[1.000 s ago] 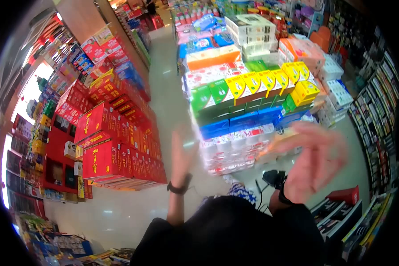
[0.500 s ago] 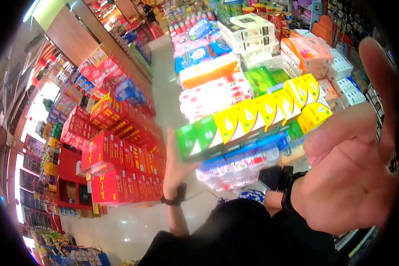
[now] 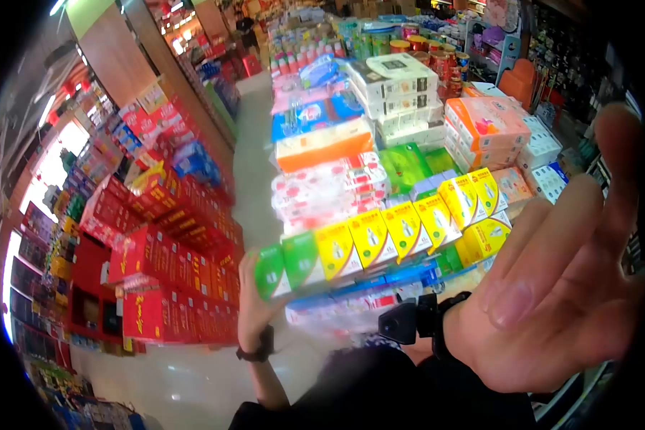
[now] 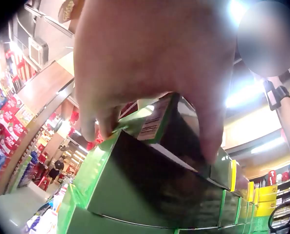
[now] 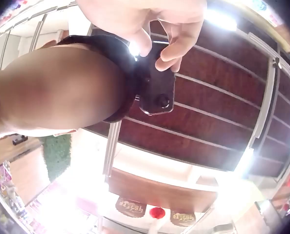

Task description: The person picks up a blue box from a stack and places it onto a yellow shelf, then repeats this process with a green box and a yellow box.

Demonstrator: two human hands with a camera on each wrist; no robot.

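In the head view my left hand (image 3: 254, 301) is at the near left end of a row of green and yellow boxes. It grips the green-and-white end box (image 3: 269, 272). The left wrist view shows the fingers behind this box (image 4: 157, 119) and the thumb on its dark front side. My right hand (image 3: 552, 287) is raised close to the head camera, palm showing and fingers partly bent, holding nothing. In the right wrist view its fingertips overlap the dark device (image 5: 157, 83) worn on the head. Yellow-and-white boxes (image 3: 376, 240) continue the row rightward.
Wrapped tissue packs (image 3: 330, 186) and white cartons (image 3: 394, 79) are stacked behind the row. Across a narrow aisle to the left stand red boxes (image 3: 158, 315). An orange chair (image 3: 517, 82) is at the back right. Black wristbands carry cameras (image 3: 401, 322).
My left hand has come forward to the row's left end and now grips the green box. The right hand has risen toward the head camera, then its fingers have shifted slightly.
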